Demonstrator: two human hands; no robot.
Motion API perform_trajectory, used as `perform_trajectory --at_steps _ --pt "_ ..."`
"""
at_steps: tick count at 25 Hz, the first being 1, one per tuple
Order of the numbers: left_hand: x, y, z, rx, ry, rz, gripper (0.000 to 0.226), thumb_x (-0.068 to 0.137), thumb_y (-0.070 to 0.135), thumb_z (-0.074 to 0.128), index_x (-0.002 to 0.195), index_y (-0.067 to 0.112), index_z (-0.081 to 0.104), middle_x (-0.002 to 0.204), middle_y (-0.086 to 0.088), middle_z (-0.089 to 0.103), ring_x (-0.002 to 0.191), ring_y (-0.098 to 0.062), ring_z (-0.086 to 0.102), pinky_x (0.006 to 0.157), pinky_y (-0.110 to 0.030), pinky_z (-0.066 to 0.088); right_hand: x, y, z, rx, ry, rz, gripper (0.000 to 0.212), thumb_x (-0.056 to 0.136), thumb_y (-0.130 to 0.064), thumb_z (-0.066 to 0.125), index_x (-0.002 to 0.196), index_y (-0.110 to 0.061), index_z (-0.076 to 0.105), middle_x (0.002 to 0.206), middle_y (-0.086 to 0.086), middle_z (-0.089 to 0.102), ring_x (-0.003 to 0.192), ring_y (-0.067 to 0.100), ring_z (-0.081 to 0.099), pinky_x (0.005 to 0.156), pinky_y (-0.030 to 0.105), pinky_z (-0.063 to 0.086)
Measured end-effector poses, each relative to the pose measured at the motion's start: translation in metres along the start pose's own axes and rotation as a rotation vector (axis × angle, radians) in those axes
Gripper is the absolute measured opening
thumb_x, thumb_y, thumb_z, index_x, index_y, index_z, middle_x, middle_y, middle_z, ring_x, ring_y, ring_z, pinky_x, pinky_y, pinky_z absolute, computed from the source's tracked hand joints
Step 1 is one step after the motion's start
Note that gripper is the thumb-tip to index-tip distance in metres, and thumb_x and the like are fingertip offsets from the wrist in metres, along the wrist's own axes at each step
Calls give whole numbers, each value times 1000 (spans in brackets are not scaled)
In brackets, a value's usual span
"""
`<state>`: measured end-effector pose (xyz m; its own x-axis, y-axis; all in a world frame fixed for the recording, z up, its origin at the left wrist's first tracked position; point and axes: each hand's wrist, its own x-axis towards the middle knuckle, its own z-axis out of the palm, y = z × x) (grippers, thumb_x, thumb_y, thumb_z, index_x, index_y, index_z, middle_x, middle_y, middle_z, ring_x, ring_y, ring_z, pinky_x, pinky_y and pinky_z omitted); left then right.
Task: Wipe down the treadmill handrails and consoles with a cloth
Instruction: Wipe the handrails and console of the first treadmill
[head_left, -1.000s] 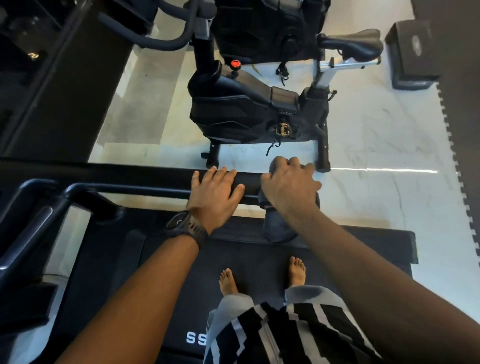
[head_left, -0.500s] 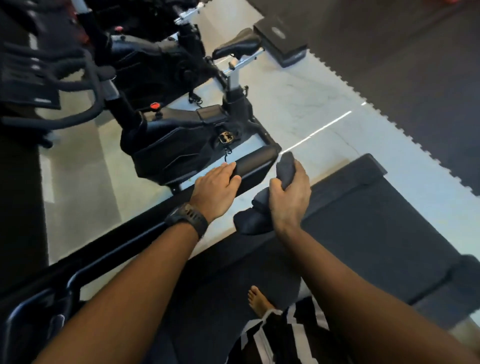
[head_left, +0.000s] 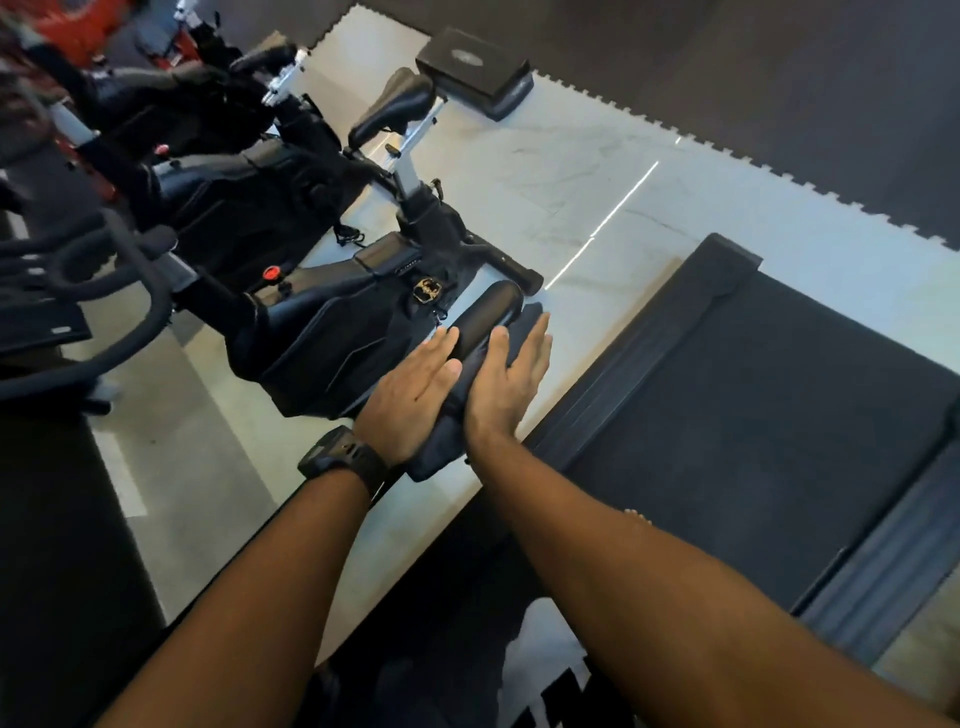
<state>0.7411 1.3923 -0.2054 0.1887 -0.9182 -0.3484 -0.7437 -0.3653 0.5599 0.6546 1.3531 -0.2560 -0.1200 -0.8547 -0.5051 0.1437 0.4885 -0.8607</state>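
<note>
Pressing flat against the side of the black handrail at mid-frame, the right hand keeps its fingers straight and together, with the dark cloth between palm and rail. The cloth pokes out past the fingertips and hangs below the heel of the hand. The left hand rests on top of the rail just beside it, fingers straight and close together. An exercise bike stands at left and the treadmill deck lies at right
</note>
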Motion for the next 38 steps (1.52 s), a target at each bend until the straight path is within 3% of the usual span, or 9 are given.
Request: perform_trajectory --at_steps 6,10,14,18,22,25,29,33,38 --pt "-6 -11 -5 -148 -27 58 58 96 48 35 151 29 32 155 19 27 144 7 20 124 -34 15 -32 18 12 17 38 -180 69 102 -47 42 161 -37 8 169 -12 8 154 5 7 126 39 13" --pt "-7 -23 -6 -179 -56 77 58 97 48 34 152 29 33 160 14 26 145 7 18 124 -34 13 -28 24 20 98 81 27 59 107 -44 39 160 -43 12 168 -11 14 153 11 19 124 46 22" --pt "-14 -35 -8 -186 -80 120 58 97 48 33 152 28 33 160 13 26 145 8 17 124 -33 13 -53 46 26 50 112 -266 64 105 -38 43 161 -35 13 169 -8 14 154 9 13 124 34 15" --pt "-21 -40 -12 -179 -90 108 57 98 46 34 152 27 32 160 13 25 145 8 16 124 -33 12 -42 50 31 121 90 65 59 107 -38 40 161 -37 15 168 -5 17 152 17 24 123 39 21" --pt "-27 -40 -13 -194 -99 107 59 97 49 36 152 30 29 161 14 23 145 8 15 125 -36 12 -56 51 29 49 120 -303 62 105 -36 43 158 -42 11 169 -8 10 153 4 8 124 32 11" --pt "-29 -37 -13 -187 -111 69 63 96 49 36 153 26 29 161 13 21 146 6 13 125 -34 10 -43 50 31 142 88 47 59 107 -35 42 160 -37 16 169 -8 15 152 10 18 125 41 19" --pt "-41 -42 -15 -209 -98 83 60 96 45 37 153 25 30 159 15 23 145 8 15 124 -31 10 -87 60 36 56 74 -364 60 103 -39 40 156 -43 12 169 -12 8 152 -3 5 123 26 7" --pt "-42 -49 -18 -239 -113 75 62 95 47 36 152 22 32 157 16 25 144 7 17 124 -31 11 -62 69 39 171 75 -4 65 103 -32 44 161 -35 16 168 -8 16 152 11 20 125 42 19" --pt "-47 -62 -21 -226 -118 113 61 97 44 35 152 21 32 160 9 26 147 3 17 124 -33 11 -69 73 38 119 86 -224 74 93 -33 43 161 -38 12 168 -13 12 152 9 17 125 42 17"
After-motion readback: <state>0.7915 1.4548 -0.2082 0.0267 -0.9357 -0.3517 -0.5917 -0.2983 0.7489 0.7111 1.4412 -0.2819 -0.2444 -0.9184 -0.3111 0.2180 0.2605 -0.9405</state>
